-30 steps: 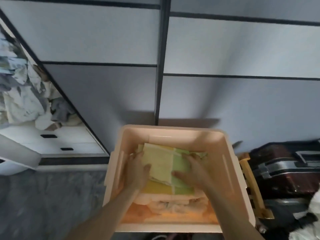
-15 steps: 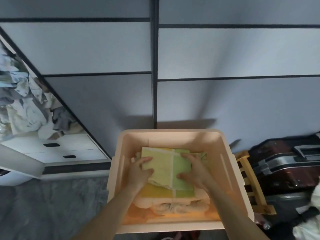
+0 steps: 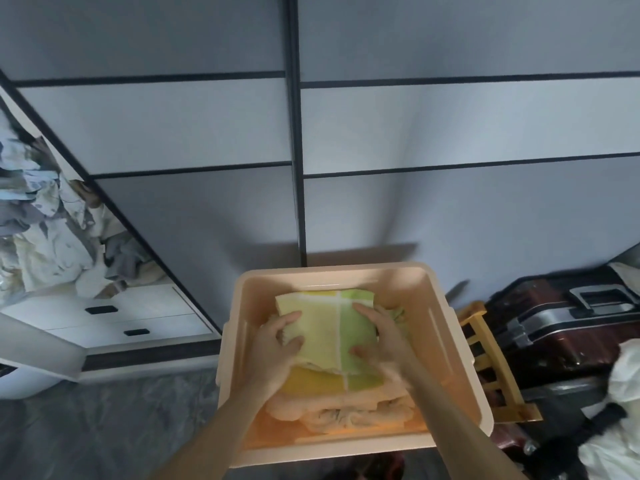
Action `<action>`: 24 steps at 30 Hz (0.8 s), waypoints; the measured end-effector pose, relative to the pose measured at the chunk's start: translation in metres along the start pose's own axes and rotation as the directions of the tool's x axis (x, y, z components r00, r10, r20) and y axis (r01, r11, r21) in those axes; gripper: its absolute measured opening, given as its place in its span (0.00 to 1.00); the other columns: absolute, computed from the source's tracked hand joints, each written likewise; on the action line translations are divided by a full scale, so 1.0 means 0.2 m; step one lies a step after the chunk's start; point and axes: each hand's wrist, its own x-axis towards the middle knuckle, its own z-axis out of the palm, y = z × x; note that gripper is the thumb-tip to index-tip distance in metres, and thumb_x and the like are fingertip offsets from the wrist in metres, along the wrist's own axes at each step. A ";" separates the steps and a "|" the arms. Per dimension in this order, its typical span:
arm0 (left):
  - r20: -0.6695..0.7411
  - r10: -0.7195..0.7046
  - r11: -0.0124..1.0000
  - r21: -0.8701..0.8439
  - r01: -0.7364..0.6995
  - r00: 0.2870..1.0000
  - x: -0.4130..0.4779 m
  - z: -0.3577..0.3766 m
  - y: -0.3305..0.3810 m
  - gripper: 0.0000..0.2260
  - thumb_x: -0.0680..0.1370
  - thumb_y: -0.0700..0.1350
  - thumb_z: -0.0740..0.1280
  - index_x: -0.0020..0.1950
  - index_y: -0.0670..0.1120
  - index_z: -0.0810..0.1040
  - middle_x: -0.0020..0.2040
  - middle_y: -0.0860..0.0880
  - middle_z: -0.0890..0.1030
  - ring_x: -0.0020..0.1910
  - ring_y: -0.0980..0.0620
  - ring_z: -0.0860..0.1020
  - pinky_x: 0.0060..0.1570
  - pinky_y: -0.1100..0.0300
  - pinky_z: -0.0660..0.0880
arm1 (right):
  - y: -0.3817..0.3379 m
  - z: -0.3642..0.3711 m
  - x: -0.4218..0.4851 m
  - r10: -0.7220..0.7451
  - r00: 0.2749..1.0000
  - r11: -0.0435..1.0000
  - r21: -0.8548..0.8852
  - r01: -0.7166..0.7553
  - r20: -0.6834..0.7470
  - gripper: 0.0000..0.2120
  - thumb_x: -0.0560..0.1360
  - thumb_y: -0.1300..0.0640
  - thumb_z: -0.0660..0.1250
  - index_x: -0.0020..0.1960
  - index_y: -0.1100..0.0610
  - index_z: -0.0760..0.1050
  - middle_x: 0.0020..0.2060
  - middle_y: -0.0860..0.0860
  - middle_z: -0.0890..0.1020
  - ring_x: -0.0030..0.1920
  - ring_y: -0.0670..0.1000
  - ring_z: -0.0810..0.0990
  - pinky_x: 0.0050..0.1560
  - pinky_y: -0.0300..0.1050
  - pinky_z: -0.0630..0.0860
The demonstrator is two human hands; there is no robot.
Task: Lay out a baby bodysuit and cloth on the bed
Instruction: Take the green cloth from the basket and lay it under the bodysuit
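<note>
I am looking down at a folded green and yellow cloth [image 3: 332,327], lying on top of a stack of folded peach fabric [image 3: 346,407] inside a pale peach plastic bin [image 3: 446,344]. The cloth has pale seams dividing it into panels, lighter on its left side and brighter green on its right. My left hand [image 3: 277,344] is curling around the cloth's left edge, thumb on top and fingers partly closed on it. My right hand [image 3: 381,337] is gripping the right edge the same way, thumb pressing the top panel near the front. Whether the fabric below is a bodysuit, I cannot tell.

The bin is taking up the lower middle of the view, its far rim close to a grey sliding wardrobe door [image 3: 194,133] with dark horizontal strips and a dark vertical post [image 3: 298,168] where two doors meet. To the left, the wardrobe is standing open, showing a heap of crumpled pale clothing [image 3: 45,233] above white drawers [image 3: 117,317] with dark slot handles. Grey patterned flooring [image 3: 104,420] is spreading out on that side, giving open room beside the bin. To the right, things are crowding in: a small wooden frame [image 3: 491,362] just beside the bin wall, a dark maroon suitcase [image 3: 568,327] with silver trim behind it, and white fabric [image 3: 620,427] at the frame's edge.

I am finding no readable writing or labels.
</note>
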 end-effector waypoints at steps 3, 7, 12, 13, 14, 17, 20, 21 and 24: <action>0.000 0.049 0.998 0.026 -0.049 0.999 0.00 -0.06 0.10 0.23 0.77 0.43 0.77 0.67 0.63 0.80 0.49 0.60 0.82 0.45 0.67 0.80 0.49 0.68 0.78 | -0.09 -0.07 -0.03 -0.016 1.000 0.996 0.082 0.017 -0.020 0.42 0.69 0.67 0.80 0.78 0.47 0.69 0.70 0.47 0.68 0.69 0.51 0.72 0.70 0.47 0.74; 0.048 0.104 0.994 -0.049 -0.101 0.993 0.00 -0.16 0.28 0.25 0.76 0.41 0.78 0.70 0.58 0.80 0.55 0.58 0.80 0.50 0.56 0.81 0.55 0.62 0.79 | -0.24 -0.19 -0.12 -0.076 0.995 0.992 0.092 0.081 -0.062 0.42 0.70 0.60 0.81 0.78 0.44 0.67 0.68 0.42 0.70 0.67 0.50 0.75 0.66 0.52 0.78; 0.076 0.194 0.980 -0.050 -0.191 0.978 -0.04 -0.36 0.66 0.27 0.74 0.39 0.79 0.71 0.56 0.80 0.54 0.57 0.82 0.46 0.64 0.80 0.50 0.75 0.72 | -0.62 -0.44 -0.33 -0.090 0.985 0.979 0.166 0.115 -0.149 0.43 0.68 0.57 0.83 0.77 0.44 0.68 0.65 0.40 0.72 0.64 0.51 0.79 0.60 0.53 0.83; 0.084 0.200 0.978 -0.069 -0.195 0.976 -0.05 -0.41 0.76 0.28 0.73 0.39 0.80 0.71 0.56 0.79 0.59 0.57 0.82 0.50 0.63 0.80 0.51 0.75 0.72 | -0.71 -0.50 -0.38 -0.085 0.982 0.976 0.185 0.116 -0.169 0.43 0.66 0.56 0.83 0.77 0.43 0.69 0.66 0.41 0.73 0.64 0.53 0.80 0.59 0.55 0.84; 0.088 0.211 0.976 -0.082 -0.204 0.974 -0.07 -0.46 0.86 0.29 0.73 0.40 0.81 0.71 0.57 0.79 0.62 0.58 0.81 0.53 0.62 0.80 0.54 0.74 0.74 | -0.81 -0.56 -0.42 -0.088 0.978 0.972 0.200 0.126 -0.189 0.44 0.65 0.54 0.83 0.77 0.43 0.68 0.67 0.40 0.73 0.64 0.54 0.81 0.58 0.56 0.84; 0.154 0.226 0.972 -0.102 -0.212 0.962 -0.10 -0.63 1.19 0.32 0.70 0.47 0.83 0.72 0.60 0.78 0.67 0.60 0.79 0.58 0.54 0.83 0.61 0.57 0.81 | -1.11 -0.74 -0.57 -0.112 0.975 0.970 0.190 0.149 -0.190 0.44 0.69 0.60 0.82 0.79 0.48 0.65 0.70 0.43 0.71 0.60 0.47 0.82 0.52 0.49 0.85; 0.187 0.243 0.965 -0.149 -0.217 0.952 -0.16 -0.80 1.49 0.35 0.66 0.52 0.85 0.71 0.61 0.78 0.67 0.56 0.81 0.59 0.51 0.84 0.58 0.49 0.83 | -1.37 -0.91 -0.69 -0.119 0.977 0.970 0.188 0.152 -0.176 0.45 0.70 0.63 0.82 0.80 0.47 0.63 0.69 0.43 0.73 0.55 0.40 0.84 0.44 0.41 0.84; 0.183 0.254 0.962 -0.152 -0.227 0.950 -0.18 -0.85 1.58 0.34 0.67 0.49 0.85 0.71 0.59 0.79 0.66 0.54 0.82 0.58 0.51 0.84 0.56 0.50 0.84 | -1.45 -0.96 -0.72 -0.121 0.975 0.970 0.188 0.157 -0.189 0.46 0.69 0.62 0.82 0.80 0.47 0.63 0.69 0.44 0.74 0.57 0.43 0.84 0.43 0.42 0.84; 0.198 0.278 0.952 -0.185 -0.243 0.940 -0.22 -0.98 1.81 0.32 0.65 0.51 0.86 0.66 0.63 0.80 0.66 0.53 0.82 0.60 0.48 0.84 0.58 0.45 0.83 | -1.67 -1.05 -0.81 -0.128 0.964 0.965 0.195 0.175 -0.231 0.47 0.67 0.63 0.84 0.80 0.48 0.64 0.67 0.48 0.78 0.58 0.47 0.85 0.45 0.46 0.86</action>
